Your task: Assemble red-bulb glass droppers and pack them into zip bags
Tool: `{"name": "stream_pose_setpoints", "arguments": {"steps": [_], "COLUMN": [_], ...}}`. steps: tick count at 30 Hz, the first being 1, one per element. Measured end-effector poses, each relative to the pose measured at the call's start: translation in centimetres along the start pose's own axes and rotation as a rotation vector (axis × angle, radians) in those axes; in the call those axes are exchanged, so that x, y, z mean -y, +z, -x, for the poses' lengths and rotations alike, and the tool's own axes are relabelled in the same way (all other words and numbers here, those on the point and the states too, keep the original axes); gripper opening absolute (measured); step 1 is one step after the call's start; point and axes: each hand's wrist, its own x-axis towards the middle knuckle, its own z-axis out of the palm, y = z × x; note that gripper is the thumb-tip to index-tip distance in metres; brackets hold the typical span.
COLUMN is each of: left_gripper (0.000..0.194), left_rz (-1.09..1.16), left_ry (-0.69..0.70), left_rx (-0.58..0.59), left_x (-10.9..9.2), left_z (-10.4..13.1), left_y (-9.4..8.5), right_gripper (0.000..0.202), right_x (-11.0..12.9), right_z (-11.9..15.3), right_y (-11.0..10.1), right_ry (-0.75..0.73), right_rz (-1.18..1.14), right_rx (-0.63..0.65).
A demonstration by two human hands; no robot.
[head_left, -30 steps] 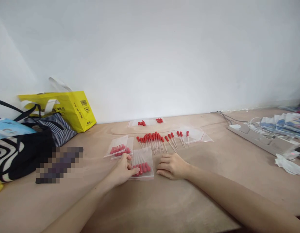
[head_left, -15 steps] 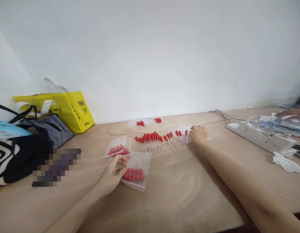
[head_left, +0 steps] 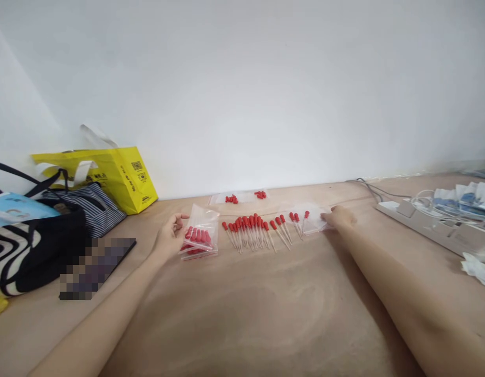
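Observation:
Beside the left stack, my left hand (head_left: 171, 234) is closed at the edge of a clear zip bag (head_left: 199, 235) holding several red-bulbed droppers. This bag lies over other filled bags. My right hand (head_left: 340, 217) reaches to the right end of the row, its fingers closed on the edge of an empty-looking clear plastic bag (head_left: 316, 221). Loose droppers (head_left: 248, 228) with red rubber bulbs and thin clear stems lie fanned out between my hands. One dropper (head_left: 306, 215) lies at the clear bag, whether inside or on top I cannot tell.
Behind the row lie more bagged droppers (head_left: 242, 198). A yellow bag (head_left: 128, 178), a striped pouch (head_left: 105, 209), a black tote (head_left: 50, 251) and a partly blurred dark flat object (head_left: 117, 262) stand or lie left. At right are a power strip (head_left: 415, 222), cables and plastic packets (head_left: 462, 196).
My left hand has moved the filled bag from the front back onto the stack at the left. My right hand has shifted slightly right along the clear bag. Another person's hand at far right is gone.

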Motion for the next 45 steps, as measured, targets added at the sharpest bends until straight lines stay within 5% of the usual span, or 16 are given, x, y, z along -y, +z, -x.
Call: {"name": "stream_pose_setpoints", "arguments": {"steps": [8, 13, 15, 17, 20, 26, 29, 32, 36, 41, 45], "left_gripper": [0.023, 0.019, 0.016, 0.013, 0.01, 0.012, 0.014, 0.026, 0.045, 0.044, 0.04], "left_rz": [-0.183, -0.327, -0.353, -0.398, -0.371, -0.224, -0.171, -0.188, -0.282, -0.332, -0.34], "left_ry": [-0.081, 0.077, 0.159, 0.361, 0.695, 0.814, 0.809, 0.777, 0.69, 0.608, 0.59], "left_rx": [-0.007, -0.115, -0.137, -0.137, -0.096, -0.007, 0.199, 0.565, 0.963, 0.994, 0.933], "left_x": [4.5, 2.7, 1.5, 0.2, -1.7, -4.3, -4.6, -4.7, -5.1, -5.0, -5.0], "left_z": [-1.1, 0.4, 1.7, 3.3, 5.6, 8.4, 9.1, 9.4, 9.6, 10.0, 10.5], "left_y": [0.6, 0.4, 1.0, 1.9, 3.4, 4.6, 4.7, 4.6, 4.0, 2.4, 1.1], "right_gripper": [0.032, 0.03, 0.027, 0.028, 0.034, 0.037, 0.038, 0.031, 0.023, 0.019, 0.026], "right_x": [1.4, 3.0, 3.8, 4.7, 6.0, 6.7, 6.1, 5.5, 5.4, 5.8, 6.0], "right_z": [1.2, 3.6, 5.6, 8.0, 11.9, 17.2, 18.0, 18.7, 17.6, 10.0, 4.6], "right_y": [-2.0, -4.7, -5.6, -6.2, -6.3, -3.6, -2.5, -2.3, -2.9, -2.7, -1.6], "right_ry": [-0.162, -0.565, -0.726, -0.778, -0.676, -0.321, -0.344, -0.541, -0.841, -0.43, -0.275], "right_rz": [-0.201, -0.49, -0.637, -0.841, -1.183, -1.405, -1.253, -0.927, -0.487, -0.232, -0.183], "right_rx": [-0.138, -0.397, -0.41, -0.317, 0.021, 0.69, 0.763, 0.575, 0.301, 0.184, 0.17]}}
